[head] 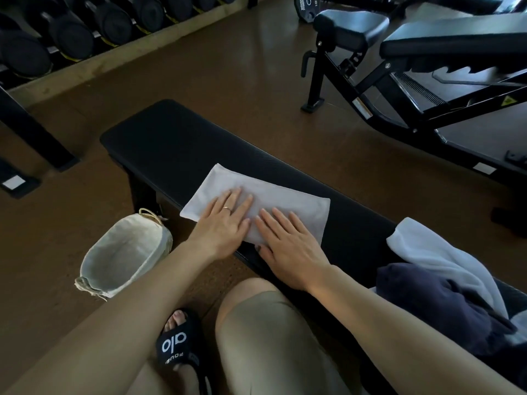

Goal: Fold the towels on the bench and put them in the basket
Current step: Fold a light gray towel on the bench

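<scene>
A white towel [288, 202] lies folded into a flat rectangle on the black bench [171, 143]. My left hand [225, 223] presses flat on the towel's near left part, fingers straight. My right hand [291, 246] lies flat on its near right part, with the thumb over the bench edge. A cloth-lined basket [125, 252] stands on the floor to the left of the bench, and I see nothing in it. At the right end of the bench lies a loose heap with a white towel [439, 258] and a dark blue towel [433, 303].
A dumbbell rack [71, 32] runs along the far left. An adjustable black bench [427, 61] stands at the far right. My knee [265, 323] and a sandalled foot [176, 340] are close below the bench. Brown floor surrounds everything.
</scene>
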Demonstrator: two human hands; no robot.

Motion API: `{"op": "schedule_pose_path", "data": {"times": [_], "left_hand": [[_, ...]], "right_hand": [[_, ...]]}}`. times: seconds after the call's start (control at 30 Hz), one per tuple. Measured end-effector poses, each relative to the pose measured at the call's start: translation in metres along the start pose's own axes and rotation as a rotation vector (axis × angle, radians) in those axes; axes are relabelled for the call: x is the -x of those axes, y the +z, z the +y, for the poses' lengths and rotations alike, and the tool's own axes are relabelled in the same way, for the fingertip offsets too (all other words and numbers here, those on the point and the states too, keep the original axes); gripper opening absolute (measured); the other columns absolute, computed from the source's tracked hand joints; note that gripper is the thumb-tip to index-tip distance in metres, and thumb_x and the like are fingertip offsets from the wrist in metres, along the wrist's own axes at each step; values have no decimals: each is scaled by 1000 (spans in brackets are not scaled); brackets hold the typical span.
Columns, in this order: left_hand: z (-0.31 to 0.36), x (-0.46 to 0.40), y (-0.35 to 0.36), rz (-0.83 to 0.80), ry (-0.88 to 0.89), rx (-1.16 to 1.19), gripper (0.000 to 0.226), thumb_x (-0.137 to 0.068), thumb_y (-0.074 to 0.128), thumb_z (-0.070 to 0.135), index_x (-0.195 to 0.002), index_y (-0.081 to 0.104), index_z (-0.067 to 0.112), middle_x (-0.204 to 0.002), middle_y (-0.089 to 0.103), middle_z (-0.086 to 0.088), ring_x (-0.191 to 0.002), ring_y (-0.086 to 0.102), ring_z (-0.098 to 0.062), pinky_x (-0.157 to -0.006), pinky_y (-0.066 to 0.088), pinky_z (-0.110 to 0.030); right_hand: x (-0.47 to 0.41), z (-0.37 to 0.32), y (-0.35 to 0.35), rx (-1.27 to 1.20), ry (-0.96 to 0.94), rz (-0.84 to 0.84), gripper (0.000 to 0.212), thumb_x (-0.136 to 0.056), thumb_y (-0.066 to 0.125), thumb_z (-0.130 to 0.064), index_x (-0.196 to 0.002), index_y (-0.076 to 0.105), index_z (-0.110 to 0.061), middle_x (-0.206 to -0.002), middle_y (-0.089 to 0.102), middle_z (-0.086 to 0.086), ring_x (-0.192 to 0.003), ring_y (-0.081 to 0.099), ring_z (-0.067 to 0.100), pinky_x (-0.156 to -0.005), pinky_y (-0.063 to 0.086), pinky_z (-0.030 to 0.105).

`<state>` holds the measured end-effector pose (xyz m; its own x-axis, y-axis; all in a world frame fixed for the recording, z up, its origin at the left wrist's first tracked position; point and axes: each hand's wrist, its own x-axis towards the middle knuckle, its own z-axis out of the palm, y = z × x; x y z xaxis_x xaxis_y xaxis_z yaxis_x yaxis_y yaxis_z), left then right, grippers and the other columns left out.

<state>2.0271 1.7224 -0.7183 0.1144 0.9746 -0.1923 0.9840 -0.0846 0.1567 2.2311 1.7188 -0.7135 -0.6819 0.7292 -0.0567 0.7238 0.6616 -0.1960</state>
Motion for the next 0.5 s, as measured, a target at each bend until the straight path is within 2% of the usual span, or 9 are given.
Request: {"op": "schedule_pose_path", "data": {"times": [0.07, 0.13, 0.27, 0.33, 0.43, 0.5], "left_hand": [[-17, 2, 3, -21, -38, 10, 58, -108, 13, 49, -161, -9, 41, -169, -20, 10, -154, -19, -11, -125, -14, -35], [-32, 7, 2, -12, -81, 0, 58, -107, 11, 49, -160, -12, 41, -168, -20, 11, -154, -20, -10, -124, -15, -32], [-40, 10, -1, 40, -165, -143, 61, -106, 6, 47, -161, -12, 30, -170, -16, 3, -156, -15, -12, -126, -10, -35], [-24, 4, -2, 70, -139, -172, 61, -106, 7, 46, -162, -8, 25, -170, -14, 1, -156, -14, -14, -126, -12, -36], [1, -2, 4, 33, -3, -30, 58, -108, 11, 46, -161, -11, 35, -168, -19, 7, -155, -19, -13, -126, -13, -39], [-5, -7, 8, 25, -17, 6, 58, -107, 10, 49, -160, -14, 41, -168, -21, 10, -154, -21, -12, -126, -12, -41]], "right_hand": [[12, 9, 9, 25, 27, -71, 64, -110, 18, -48, -164, -5, -22, -170, -14, -4, -156, -19, 15, -122, -19, 36], [24, 16, 11, 25, 71, -71, 64, -110, 16, -49, -163, -9, -24, -168, -20, -6, -154, -23, 13, -124, -18, 37], [38, 17, 5, 54, 153, -81, 64, -110, 14, -51, -162, -10, -22, -167, -20, -3, -154, -22, 16, -122, -19, 35], [28, 9, 2, 34, 102, -36, 65, -110, 15, -51, -163, -5, -20, -167, -15, -1, -156, -17, 18, -122, -18, 37], [8, 3, 2, 7, -3, -48, 64, -110, 16, -50, -164, -3, -21, -169, -11, -2, -156, -16, 15, -126, -14, 39], [5, 12, 5, -1, 13, -95, 63, -110, 15, -49, -164, -5, -23, -170, -13, -4, -156, -19, 14, -128, -9, 43]]}}
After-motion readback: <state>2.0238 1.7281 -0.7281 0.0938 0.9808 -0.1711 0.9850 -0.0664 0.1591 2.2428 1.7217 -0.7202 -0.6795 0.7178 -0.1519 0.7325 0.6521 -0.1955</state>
